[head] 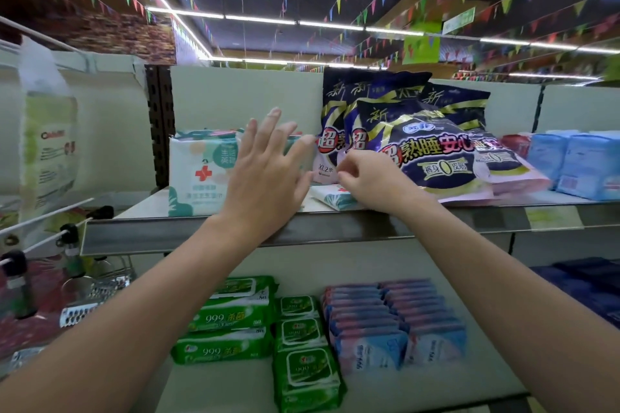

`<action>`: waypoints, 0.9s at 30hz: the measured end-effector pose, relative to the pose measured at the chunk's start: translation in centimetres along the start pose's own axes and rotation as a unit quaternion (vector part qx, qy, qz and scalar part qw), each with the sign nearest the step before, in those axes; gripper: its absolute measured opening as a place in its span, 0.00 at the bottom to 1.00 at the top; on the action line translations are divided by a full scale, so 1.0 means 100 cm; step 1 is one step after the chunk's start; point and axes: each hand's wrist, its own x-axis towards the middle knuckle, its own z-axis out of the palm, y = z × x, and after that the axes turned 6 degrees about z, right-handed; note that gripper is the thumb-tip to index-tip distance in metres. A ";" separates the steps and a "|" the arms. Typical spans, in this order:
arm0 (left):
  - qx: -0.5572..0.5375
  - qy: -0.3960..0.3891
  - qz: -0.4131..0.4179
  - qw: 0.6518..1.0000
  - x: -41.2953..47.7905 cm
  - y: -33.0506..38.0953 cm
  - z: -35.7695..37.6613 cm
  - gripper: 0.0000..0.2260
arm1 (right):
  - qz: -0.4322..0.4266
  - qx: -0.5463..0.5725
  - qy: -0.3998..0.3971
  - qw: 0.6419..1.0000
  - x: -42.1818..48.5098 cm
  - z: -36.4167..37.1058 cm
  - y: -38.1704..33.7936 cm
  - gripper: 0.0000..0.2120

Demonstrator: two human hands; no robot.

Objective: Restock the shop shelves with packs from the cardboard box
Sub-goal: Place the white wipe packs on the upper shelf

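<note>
On the upper shelf [335, 231] stands a white and teal pack with a red cross [198, 174]. My left hand [268, 171] is raised in front of it with fingers spread and straight, holding nothing. A small white and teal pack [330, 196] lies flat on the shelf between my hands. My right hand [367, 178] hovers just over it with fingers curled; whether it holds the pack I cannot tell. The cardboard box is not in view.
Dark blue and gold packs [432, 144] lean on the upper shelf right of my hands, pale blue packs [577, 164] beyond them. The lower shelf holds green wipe packs [235, 322] and pink-blue packs [396, 322]. Hooks with hanging goods [47, 238] jut out at left.
</note>
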 end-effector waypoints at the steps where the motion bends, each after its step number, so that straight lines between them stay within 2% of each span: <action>1: 0.004 -0.001 -0.001 1.000 -0.001 0.000 0.001 0.19 | -0.008 -0.059 -0.009 0.998 0.002 0.002 -0.002 0.12; 4: 0.005 0.004 -0.007 1.000 -0.003 0.000 0.003 0.19 | -0.005 -0.185 -0.078 0.980 0.005 0.006 -0.014 0.25; 6: -0.001 0.006 -0.010 1.000 -0.003 0.000 0.002 0.19 | 0.006 -0.220 -0.131 0.967 0.007 0.004 -0.020 0.33; 9: -0.012 0.007 -0.010 1.000 -0.003 -0.002 0.000 0.20 | 0.038 -0.237 -0.192 0.952 0.012 0.004 -0.025 0.35; 13: -0.023 0.002 0.001 1.000 -0.005 -0.006 -0.003 0.21 | 0.075 -0.242 -0.227 0.940 0.022 0.008 -0.027 0.36; 15: -0.021 -0.001 0.006 1.000 -0.006 -0.007 -0.003 0.21 | 0.086 -0.223 -0.234 0.942 0.025 0.007 -0.028 0.37; 19: -0.016 -0.006 0.014 1.000 -0.007 -0.009 -0.002 0.21 | 0.091 -0.188 -0.232 0.950 0.030 0.009 -0.023 0.26; 21: -0.017 -0.008 0.015 1.000 -0.007 -0.009 -0.001 0.21 | 0.089 -0.160 -0.216 0.959 0.027 0.007 -0.021 0.28; 25: -0.016 -0.009 0.014 1.000 -0.005 -0.009 -0.001 0.21 | 0.103 -0.082 -0.161 0.978 0.021 0.005 -0.021 0.37; 27: -0.016 -0.008 0.015 1.000 -0.006 -0.009 -0.001 0.21 | 0.128 -0.018 -0.140 0.982 0.022 0.006 -0.017 0.34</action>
